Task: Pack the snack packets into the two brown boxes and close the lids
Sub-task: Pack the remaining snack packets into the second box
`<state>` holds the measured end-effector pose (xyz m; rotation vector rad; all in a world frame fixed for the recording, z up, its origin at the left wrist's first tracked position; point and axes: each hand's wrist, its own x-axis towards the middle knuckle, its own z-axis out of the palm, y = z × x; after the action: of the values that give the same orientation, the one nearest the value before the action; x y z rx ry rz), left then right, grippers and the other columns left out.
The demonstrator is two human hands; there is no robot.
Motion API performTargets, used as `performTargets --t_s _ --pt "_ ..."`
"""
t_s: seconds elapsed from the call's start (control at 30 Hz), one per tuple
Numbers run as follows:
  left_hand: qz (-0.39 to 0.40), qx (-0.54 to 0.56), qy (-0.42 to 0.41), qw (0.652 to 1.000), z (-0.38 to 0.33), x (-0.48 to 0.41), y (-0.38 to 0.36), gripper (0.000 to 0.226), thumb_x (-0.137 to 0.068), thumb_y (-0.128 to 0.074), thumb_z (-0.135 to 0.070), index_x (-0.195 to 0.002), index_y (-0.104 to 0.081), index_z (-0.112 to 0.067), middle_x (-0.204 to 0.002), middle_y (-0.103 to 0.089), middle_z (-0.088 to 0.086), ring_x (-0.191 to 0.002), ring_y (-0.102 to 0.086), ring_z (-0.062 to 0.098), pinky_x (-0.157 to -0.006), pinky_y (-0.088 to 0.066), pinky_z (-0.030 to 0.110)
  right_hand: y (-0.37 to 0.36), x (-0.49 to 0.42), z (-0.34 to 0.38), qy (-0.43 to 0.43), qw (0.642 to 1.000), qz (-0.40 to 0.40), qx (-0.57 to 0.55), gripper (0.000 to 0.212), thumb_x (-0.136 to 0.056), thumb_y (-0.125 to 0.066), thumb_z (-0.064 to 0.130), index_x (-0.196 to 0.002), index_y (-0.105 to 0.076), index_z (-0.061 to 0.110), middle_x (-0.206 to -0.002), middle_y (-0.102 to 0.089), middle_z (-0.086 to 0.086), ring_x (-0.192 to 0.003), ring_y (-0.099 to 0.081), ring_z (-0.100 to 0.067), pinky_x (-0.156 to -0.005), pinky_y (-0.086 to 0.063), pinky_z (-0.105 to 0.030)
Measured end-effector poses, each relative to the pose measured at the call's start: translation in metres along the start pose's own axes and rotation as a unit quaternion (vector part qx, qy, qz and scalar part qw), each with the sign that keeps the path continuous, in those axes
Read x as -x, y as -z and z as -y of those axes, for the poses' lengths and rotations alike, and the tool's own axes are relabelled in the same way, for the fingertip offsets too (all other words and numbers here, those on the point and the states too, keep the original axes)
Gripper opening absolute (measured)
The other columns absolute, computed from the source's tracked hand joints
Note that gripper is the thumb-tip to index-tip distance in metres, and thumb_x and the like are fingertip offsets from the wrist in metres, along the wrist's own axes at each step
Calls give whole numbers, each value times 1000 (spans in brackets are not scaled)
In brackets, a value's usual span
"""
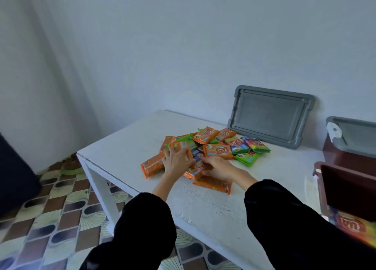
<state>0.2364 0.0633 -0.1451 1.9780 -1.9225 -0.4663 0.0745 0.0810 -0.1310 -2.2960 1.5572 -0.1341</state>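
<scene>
A heap of orange, green and rainbow snack packets (218, 145) lies on the white table (130, 147). My left hand (177, 159) grips an orange packet (180, 146) at the heap's left side, tilted up off the pile. My right hand (218, 168) reaches into the heap's near side, its fingers on an orange packet (195, 169); how far they curl round it is hidden. One brown box (345, 188) stands open at the right edge with packets (350, 225) inside. A second brown box (343, 155) stands behind it, a grey lid (358, 133) lying on top.
A second grey lid (270, 115) leans against the wall behind the heap. The table's left edge drops to a patterned tile floor (57, 218). A dark object (14, 178) stands at far left.
</scene>
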Motion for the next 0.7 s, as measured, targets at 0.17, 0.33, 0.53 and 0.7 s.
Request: performTargets --t_s 0.17,0.33,0.53,0.7 --pt "66 -71 -69 993 15 -6 23 60 -85 -58 -48 -139 -40 -30 -149 -30 11 -138 -25 32 -109 -25 43 12 8 -14 21 996 -9 84 52 -85 -58 48 -131 -53 23 -128 -59 -2 -116 -54 -21 -89 -42 -29" --pt "114 -67 -102 986 21 -7 45 49 -83 -66 -28 -130 -54 -20 -137 -49 6 -127 -40 24 -101 -30 30 24 7 -20 -18 995 16 96 47 -72 -68 56 -97 -70 16 -100 -70 -1 -91 -63 -17 -71 -46 -27" --pt "64 -32 -61 996 16 -16 28 64 -85 -59 -47 -140 -39 -21 -147 -37 9 -138 -29 27 -112 -29 43 21 2 -19 -17 998 48 -40 60 -77 -67 51 -129 -52 24 -135 -50 0 -124 -46 -19 -99 -37 -33" --pt "26 -37 -28 999 15 -24 15 63 -82 -61 -51 -136 -43 -26 -141 -46 8 -126 -46 28 -98 -44 41 9 -8 -15 -15 991 124 -53 62 -84 -57 52 -140 -36 35 -151 -31 4 -139 -29 -20 -113 -26 -37"
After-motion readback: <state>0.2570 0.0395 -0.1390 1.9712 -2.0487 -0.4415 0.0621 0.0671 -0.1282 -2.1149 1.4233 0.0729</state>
